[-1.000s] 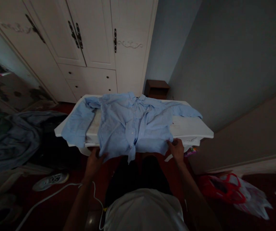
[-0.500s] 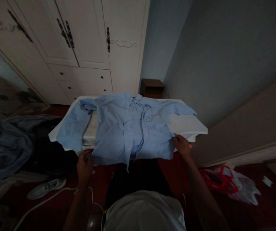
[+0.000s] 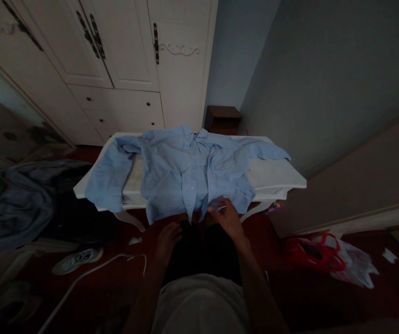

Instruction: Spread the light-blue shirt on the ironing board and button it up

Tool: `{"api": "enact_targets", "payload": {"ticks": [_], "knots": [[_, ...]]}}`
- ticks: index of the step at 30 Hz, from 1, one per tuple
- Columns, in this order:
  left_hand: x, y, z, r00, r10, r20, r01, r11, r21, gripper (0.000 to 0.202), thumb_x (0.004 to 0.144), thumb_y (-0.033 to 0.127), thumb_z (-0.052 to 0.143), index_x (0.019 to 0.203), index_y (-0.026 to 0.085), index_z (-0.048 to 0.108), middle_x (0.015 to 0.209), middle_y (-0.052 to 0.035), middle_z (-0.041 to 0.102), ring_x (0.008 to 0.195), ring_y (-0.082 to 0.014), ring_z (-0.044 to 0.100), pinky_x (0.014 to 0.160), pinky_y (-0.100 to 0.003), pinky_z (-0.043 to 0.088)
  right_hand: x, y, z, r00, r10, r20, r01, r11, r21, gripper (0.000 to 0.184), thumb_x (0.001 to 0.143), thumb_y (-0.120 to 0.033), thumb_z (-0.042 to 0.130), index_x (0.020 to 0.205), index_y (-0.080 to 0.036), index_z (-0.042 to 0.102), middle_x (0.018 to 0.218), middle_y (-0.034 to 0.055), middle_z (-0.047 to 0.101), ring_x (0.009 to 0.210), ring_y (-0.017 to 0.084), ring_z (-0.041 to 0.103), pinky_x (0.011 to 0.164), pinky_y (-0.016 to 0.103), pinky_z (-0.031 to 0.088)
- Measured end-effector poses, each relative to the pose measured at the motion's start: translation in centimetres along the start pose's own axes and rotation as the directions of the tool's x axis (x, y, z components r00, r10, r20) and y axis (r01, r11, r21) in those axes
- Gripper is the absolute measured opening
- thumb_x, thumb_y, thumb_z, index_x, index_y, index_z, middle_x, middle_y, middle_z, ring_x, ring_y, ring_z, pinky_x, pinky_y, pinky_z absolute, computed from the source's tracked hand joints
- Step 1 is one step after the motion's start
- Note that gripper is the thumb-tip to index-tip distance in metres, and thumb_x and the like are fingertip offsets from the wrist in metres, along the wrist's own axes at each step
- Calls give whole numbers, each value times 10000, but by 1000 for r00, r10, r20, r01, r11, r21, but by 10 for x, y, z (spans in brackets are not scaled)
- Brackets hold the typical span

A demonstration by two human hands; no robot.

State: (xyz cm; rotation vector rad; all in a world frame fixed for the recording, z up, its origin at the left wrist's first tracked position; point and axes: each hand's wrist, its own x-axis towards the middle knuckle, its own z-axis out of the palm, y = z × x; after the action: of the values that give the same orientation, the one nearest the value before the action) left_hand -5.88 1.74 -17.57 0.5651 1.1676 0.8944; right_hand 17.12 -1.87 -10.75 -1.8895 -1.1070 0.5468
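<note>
A light blue button-up shirt [image 3: 164, 171] lies front up across a white table [image 3: 275, 175], its collar at the far edge and its hem hanging over the near edge. The sleeves stretch out to both sides, and the front hangs partly apart below the middle. My right hand [image 3: 229, 218] is at the hem, right of the front opening, with thumb and fingers apart. My left hand [image 3: 169, 237] hovers below the hem, apart from the cloth, its fingers loosely bent and holding nothing.
A white wardrobe [image 3: 126, 109] stands behind the table, with a small brown cabinet [image 3: 223, 116] beside it. Dark clothes [image 3: 22, 199] are heaped at left. On the floor are a shoe [image 3: 77, 260], a white cord [image 3: 81, 278] and a red and white plastic bag [image 3: 324, 255].
Both hands have let go of the shirt's lower corners and moved inward toward the middle. The hem has dropped and hangs more loosely at the table's near edge.
</note>
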Motion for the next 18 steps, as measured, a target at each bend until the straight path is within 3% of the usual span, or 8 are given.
{"api": "enact_targets", "payload": {"ticks": [3,6,9,12,15,18], "knots": [[19,-18,26,979,-192,69,200,966,-161,216,778,351,674,824,157,592,887,-103,658,844,-219,676,777,-378,536,-3,7,32,1000,12,-7,-13,998,-58,442,725,-499,674,1020,-179,595,985,109,647,849,247,615,801,378,468],[31,-24,44,960,-256,108,276,924,-265,147,808,283,670,796,165,583,814,-57,646,771,-174,672,736,-322,537,-3,16,39,1000,-21,18,22,999,-33,237,819,-420,548,877,-199,612,908,89,658,860,238,615,824,367,451],[26,-20,49,963,-248,108,270,911,-311,107,770,135,686,766,158,581,700,-3,622,627,-121,634,608,-239,502,-4,20,26,994,-78,71,76,997,31,285,888,-409,407,815,-207,595,895,67,665,879,215,616,843,341,448],[4,-17,46,978,-192,83,208,927,-312,185,681,82,757,777,136,608,699,0,647,603,-114,626,552,-208,473,-7,23,11,993,-83,83,78,994,71,322,908,-462,385,883,-198,569,930,67,664,887,205,619,825,326,458],[-21,-19,41,991,-127,32,130,942,-308,292,599,79,824,820,123,639,749,-10,682,641,-107,639,576,-188,481,-10,27,13,992,-70,109,61,995,79,352,835,-516,547,966,-190,557,921,65,668,844,205,631,778,317,473],[-37,-28,40,994,-111,-18,98,932,-348,304,597,63,822,829,137,641,769,2,693,675,-98,652,607,-177,492,-9,32,31,990,-66,124,58,996,64,390,729,-496,679,963,-200,584,876,48,667,809,207,621,750,312,472]]}}
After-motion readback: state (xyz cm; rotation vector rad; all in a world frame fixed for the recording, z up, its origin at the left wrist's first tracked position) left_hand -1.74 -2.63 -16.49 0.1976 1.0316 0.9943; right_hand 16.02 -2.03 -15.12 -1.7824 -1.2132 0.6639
